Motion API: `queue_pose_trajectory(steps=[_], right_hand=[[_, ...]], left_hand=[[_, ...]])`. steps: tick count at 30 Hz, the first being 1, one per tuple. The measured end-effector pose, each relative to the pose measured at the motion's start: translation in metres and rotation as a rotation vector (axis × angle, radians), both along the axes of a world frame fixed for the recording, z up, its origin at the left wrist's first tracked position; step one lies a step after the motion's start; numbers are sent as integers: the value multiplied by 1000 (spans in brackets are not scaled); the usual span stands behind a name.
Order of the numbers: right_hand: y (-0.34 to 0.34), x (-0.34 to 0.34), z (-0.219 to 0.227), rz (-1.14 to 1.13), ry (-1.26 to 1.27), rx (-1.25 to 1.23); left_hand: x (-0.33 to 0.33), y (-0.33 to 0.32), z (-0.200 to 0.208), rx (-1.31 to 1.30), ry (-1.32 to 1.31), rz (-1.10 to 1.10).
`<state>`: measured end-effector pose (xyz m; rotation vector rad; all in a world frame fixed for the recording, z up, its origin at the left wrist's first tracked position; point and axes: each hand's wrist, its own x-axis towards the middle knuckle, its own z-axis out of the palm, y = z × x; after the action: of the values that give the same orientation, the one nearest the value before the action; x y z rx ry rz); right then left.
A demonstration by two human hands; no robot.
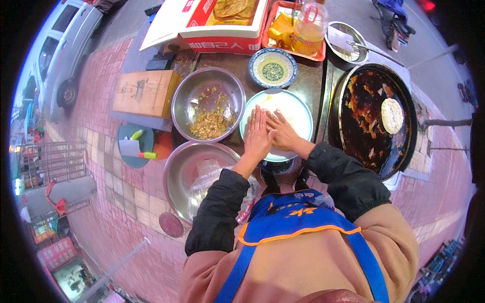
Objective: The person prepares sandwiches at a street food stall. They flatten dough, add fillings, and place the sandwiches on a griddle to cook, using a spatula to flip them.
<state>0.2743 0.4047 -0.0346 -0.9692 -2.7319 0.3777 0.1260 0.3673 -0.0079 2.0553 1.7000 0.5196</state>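
Both my hands lie flat, side by side, on a round white plate [300, 110] with a pale blue-green rim. My left hand [258, 135] has its fingers stretched out. My right hand [283, 132] slants in beside it, fingers extended and nearly touching the left. Whatever lies under the palms is hidden; a little pale material shows by the fingertips. Left of the plate stands a steel bowl [183, 101] holding chopped filling [214, 121]. Just beyond the plate sits a blue-patterned bowl [256, 56] of liquid with green bits.
To the right, a large black pan [361, 96] holds one pale flatbread [392, 116]. A red-and-white box [222, 44], an orange tray [275, 15] with a bottle [308, 33], and a steel dish [361, 38] stand behind. A wooden box [141, 93] and wide basin [174, 177] are left.
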Motion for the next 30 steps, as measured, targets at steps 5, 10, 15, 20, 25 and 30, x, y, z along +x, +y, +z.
queue_pose_trajectory(steps=[5,10,15,20,25,30], right_hand=[[10,20,0,-141,-15,4],[25,40,-8,-47,-175,-14],[24,47,-15,-134,-181,23],[-10,43,-20,-499,-55,-9],[-27,47,-15,-488,-84,67],[5,28,-10,-345,-98,38]], left_hand=[[-6,20,-9,14,7,-204],[-5,39,-24,45,56,-367],[-4,49,-31,49,70,-409],[19,27,-38,54,191,-162],[24,9,-43,12,210,-154],[17,16,-40,-10,-53,-105]])
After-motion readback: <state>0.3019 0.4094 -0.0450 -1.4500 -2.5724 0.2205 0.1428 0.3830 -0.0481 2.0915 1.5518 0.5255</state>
